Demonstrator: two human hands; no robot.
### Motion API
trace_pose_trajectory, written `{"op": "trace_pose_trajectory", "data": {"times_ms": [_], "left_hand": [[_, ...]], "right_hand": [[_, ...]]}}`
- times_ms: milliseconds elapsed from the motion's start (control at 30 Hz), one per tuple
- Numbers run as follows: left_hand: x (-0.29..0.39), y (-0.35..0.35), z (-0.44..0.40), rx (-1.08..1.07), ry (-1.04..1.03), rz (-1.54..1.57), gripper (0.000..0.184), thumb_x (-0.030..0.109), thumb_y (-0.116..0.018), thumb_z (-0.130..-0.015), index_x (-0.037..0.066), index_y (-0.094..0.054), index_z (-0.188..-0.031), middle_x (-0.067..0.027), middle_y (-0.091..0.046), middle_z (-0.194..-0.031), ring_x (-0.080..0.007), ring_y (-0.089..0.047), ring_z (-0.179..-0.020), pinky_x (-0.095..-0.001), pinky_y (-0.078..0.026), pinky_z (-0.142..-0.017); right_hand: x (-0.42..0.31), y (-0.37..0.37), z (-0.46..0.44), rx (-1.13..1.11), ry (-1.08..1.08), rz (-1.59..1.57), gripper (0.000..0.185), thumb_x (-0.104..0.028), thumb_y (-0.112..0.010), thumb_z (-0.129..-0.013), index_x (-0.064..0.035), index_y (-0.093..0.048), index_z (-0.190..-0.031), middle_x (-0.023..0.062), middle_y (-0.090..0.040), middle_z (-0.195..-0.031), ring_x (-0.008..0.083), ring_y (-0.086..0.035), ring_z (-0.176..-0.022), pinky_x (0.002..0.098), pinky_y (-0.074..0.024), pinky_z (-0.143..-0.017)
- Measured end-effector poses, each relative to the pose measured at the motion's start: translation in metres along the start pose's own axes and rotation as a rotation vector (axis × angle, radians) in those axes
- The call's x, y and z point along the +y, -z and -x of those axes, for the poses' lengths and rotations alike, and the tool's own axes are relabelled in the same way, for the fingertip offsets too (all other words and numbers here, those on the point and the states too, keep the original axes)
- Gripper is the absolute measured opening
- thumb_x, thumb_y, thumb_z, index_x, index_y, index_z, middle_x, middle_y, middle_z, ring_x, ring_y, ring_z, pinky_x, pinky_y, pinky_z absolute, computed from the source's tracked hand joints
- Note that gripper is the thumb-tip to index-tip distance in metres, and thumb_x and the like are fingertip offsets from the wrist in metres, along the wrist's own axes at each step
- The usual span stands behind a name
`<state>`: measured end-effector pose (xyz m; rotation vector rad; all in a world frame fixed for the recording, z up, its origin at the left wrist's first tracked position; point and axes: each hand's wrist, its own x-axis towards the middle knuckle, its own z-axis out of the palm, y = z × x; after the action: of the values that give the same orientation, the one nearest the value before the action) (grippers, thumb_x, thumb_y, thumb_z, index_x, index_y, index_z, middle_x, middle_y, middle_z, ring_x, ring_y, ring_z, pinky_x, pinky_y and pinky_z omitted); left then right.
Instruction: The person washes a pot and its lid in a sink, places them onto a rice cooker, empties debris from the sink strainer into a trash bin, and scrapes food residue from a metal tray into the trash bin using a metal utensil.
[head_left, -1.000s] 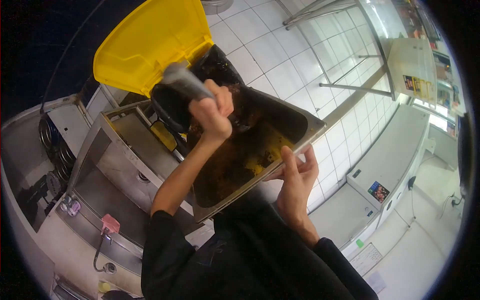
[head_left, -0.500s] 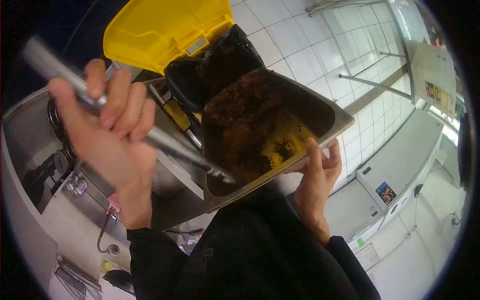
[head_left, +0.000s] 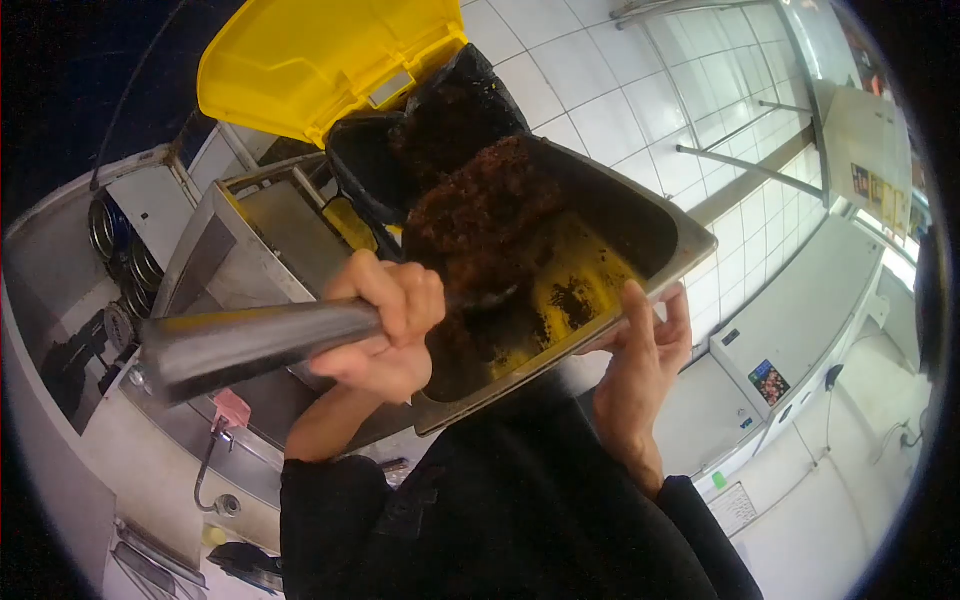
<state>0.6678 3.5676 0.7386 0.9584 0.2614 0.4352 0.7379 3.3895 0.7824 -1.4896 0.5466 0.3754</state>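
My left hand (head_left: pixel 385 330) is wrapped round the thick metal handle of a utensil (head_left: pixel 250 345). The utensil's far end is down in the brown contents of a deep metal pan, partly hidden. With fingers and thumb, my right hand (head_left: pixel 645 365) grips the near right rim of the metal pan (head_left: pixel 640 215). The pan is tilted toward a bin with a black liner (head_left: pixel 365 165) and a raised yellow lid (head_left: pixel 300 60). Dark brown crumbly matter (head_left: pixel 485 205) lies at the pan's bin side, and yellowish residue (head_left: pixel 575 295) coats its bottom near my right hand.
A metal sink unit (head_left: pixel 225 245) stands at the left, with a pink cloth (head_left: pixel 231 408) by a tap. White floor tiles (head_left: pixel 600 75) lie beyond the bin. At the right are white chest-like appliances (head_left: pixel 800 300) and a metal-legged table (head_left: pixel 750 170).
My left hand has moved right and down toward the pan, after swinging out left from above it. The brown matter has shifted toward the bin, baring more yellowish bottom.
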Motion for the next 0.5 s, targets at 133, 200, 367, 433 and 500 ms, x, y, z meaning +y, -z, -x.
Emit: {"op": "trace_pose_trajectory", "data": {"times_ms": [133, 200, 367, 433, 500], "left_hand": [[-0.035, 0.021, 0.007, -0.099, -0.048, -0.034, 0.069, 0.08, -0.044, -0.077, 0.012, -0.035, -0.072, 0.0037, -0.028, -0.049, -0.0075, -0.023, -0.041, -0.0252, -0.017, -0.04], [-0.048, 0.027, 0.01, -0.129, -0.025, -0.052, 0.069, 0.08, -0.044, -0.077, 0.012, -0.034, -0.07, 0.0034, -0.028, -0.049, -0.0075, -0.023, -0.041, -0.0252, -0.017, -0.04], [-0.086, 0.042, -0.004, -0.083, -0.002, -0.178, 0.072, 0.079, -0.05, -0.074, 0.01, -0.036, -0.066, 0.0038, -0.031, -0.05, -0.0074, -0.026, -0.042, -0.0249, -0.017, -0.04], [-0.092, 0.042, -0.004, -0.05, -0.001, -0.176, 0.072, 0.079, -0.052, -0.073, 0.01, -0.036, -0.066, 0.0042, -0.031, -0.05, -0.0073, -0.025, -0.042, -0.0248, -0.016, -0.04], [-0.09, 0.038, -0.008, -0.02, -0.009, -0.174, 0.071, 0.079, -0.053, -0.071, 0.01, -0.037, -0.067, 0.0046, -0.03, -0.05, -0.0072, -0.024, -0.043, -0.0248, -0.016, -0.04]], "right_hand": [[-0.001, -0.002, -0.002, -0.011, 0.011, 0.031, 0.017, -0.008, -0.057, -0.094, 0.0005, -0.046, -0.103, 0.019, -0.068, -0.08, 0.0181, -0.063, -0.05, 0.0273, -0.054, -0.042], [-0.003, -0.004, -0.001, -0.011, 0.015, 0.019, 0.016, -0.009, -0.057, -0.094, 0.0, -0.046, -0.101, 0.0179, -0.068, -0.079, 0.0178, -0.063, -0.05, 0.0272, -0.054, -0.042], [-0.002, -0.004, 0.0, -0.004, 0.024, 0.04, 0.015, -0.009, -0.057, -0.094, -0.0007, -0.046, -0.099, 0.0169, -0.067, -0.078, 0.0167, -0.062, -0.048, 0.0262, -0.0531, -0.041], [-0.001, -0.001, 0.003, 0.003, 0.017, 0.06, 0.016, -0.01, -0.057, -0.094, -0.0007, -0.046, -0.1, 0.0169, -0.067, -0.078, 0.0163, -0.062, -0.047, 0.0258, -0.0529, -0.041], [-0.001, -0.002, 0.0, -0.018, 0.049, 0.06, 0.016, -0.011, -0.058, -0.094, -0.0011, -0.047, -0.1, 0.0172, -0.067, -0.077, 0.016, -0.062, -0.047, 0.0254, -0.053, -0.041]]}}
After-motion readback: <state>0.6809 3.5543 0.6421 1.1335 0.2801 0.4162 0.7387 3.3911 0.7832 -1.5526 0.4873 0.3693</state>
